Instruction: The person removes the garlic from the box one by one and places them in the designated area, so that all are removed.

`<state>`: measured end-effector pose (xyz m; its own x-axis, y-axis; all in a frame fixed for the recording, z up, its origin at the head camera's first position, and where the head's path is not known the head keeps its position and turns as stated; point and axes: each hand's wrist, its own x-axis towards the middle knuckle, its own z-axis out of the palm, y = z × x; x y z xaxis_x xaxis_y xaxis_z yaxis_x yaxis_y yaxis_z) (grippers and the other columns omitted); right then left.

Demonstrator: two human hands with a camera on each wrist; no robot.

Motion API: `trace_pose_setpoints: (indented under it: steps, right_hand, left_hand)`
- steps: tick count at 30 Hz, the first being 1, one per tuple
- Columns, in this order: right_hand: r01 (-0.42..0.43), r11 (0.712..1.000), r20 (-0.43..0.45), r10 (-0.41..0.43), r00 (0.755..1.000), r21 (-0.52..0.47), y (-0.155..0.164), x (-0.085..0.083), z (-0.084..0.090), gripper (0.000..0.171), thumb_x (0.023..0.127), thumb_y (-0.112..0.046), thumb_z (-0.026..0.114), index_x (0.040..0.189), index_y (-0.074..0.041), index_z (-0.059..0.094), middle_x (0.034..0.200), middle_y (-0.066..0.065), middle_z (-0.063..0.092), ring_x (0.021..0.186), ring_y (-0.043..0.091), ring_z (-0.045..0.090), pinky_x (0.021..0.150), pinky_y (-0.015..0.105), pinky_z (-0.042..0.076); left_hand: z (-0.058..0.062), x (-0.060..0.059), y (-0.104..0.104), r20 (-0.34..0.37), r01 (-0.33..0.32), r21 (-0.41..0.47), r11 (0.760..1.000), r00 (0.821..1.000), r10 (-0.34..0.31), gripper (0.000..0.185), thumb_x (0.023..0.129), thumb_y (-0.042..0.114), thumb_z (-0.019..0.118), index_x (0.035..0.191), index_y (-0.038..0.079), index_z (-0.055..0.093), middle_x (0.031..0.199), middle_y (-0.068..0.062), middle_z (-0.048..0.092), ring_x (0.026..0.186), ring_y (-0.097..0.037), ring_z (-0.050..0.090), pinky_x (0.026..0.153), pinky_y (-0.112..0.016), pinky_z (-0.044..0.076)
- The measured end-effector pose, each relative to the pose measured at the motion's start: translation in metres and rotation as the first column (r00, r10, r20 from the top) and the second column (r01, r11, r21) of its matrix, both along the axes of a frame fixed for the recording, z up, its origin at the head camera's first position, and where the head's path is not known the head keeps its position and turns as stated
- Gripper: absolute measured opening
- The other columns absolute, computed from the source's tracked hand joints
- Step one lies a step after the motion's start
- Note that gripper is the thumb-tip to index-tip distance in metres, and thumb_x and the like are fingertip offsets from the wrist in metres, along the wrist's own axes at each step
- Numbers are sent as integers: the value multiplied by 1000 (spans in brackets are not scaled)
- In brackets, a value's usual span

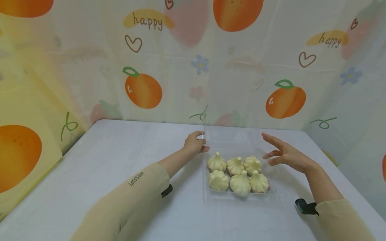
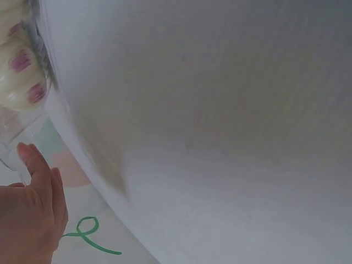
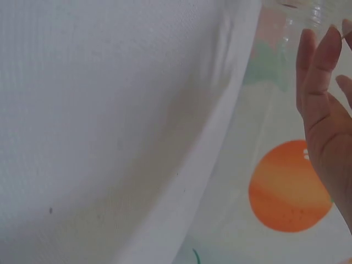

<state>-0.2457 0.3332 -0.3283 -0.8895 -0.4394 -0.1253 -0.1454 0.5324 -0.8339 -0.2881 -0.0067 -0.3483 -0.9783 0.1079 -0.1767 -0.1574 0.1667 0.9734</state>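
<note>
A clear plastic clamshell box [image 1: 208,197] stands on the table with several pale garlic bulbs [image 1: 240,182] inside, set in two rows. Its transparent lid [image 1: 235,135] is raised at the back. My left hand [image 1: 194,142] grips the lid's left edge with thumb and fingers. In the left wrist view, that hand [image 2: 33,203] is at the clear plastic, below purple-marked garlic [image 2: 21,71]. To the right of the lid, my right hand [image 1: 283,154] hovers apart from the box with fingers spread. The right wrist view shows this hand [image 3: 324,104] holding nothing.
A white cloth covers the table [image 1: 135,150]. Behind it hangs a curtain [image 1: 181,77] printed with oranges, hearts and flowers. Dark straps [image 1: 306,207] show at both sleeve cuffs.
</note>
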Motion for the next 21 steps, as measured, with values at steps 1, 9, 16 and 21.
trace_pose_setpoints:
  steps: [1, 9, 16, 21]
  right_hand:
    - [1, 1000, -4, -1, 1000, 2, 0, 0, 0, 87, 83, -6, 64, 149, -31, 13, 159, 7, 1, 110, 24, 58, 80, 32, 55]
    - [-27, 999, -33, 28, 999, 22, -3, -5, -4, 70, 84, -5, 59, 146, -21, 31, 158, 6, 12, 114, 34, 55, 80, 33, 53]
    - [-43, 999, -5, 43, 999, -3, -5, -10, -8, 55, 85, -2, 56, 138, -5, 44, 157, 16, 13, 115, 40, 52, 82, 31, 52]
    - [-47, 999, 20, 47, 999, -21, -6, -11, -9, 53, 85, -4, 58, 136, -1, 45, 157, 16, 13, 115, 36, 53, 84, 29, 52]
  left_hand:
    - [0, 0, 0, 19, 3, 13, 1000, 1000, -3, 46, 93, 4, 49, 138, 10, 42, 123, -20, 57, 70, -14, 68, 71, -25, 58]
    - [-5, -4, 0, 101, 15, 81, 997, 995, -23, 50, 90, 3, 47, 139, 9, 40, 130, -19, 53, 71, -11, 66, 66, -18, 56]
    - [-9, -6, 0, 126, 6, 96, 995, 992, -19, 50, 89, 2, 46, 138, 6, 40, 125, -22, 54, 63, -9, 63, 59, -14, 54]
    - [-10, -7, -1, 145, 13, 128, 992, 989, -32, 45, 94, 7, 45, 139, 4, 39, 127, -25, 52, 65, -10, 62, 61, -16, 55]
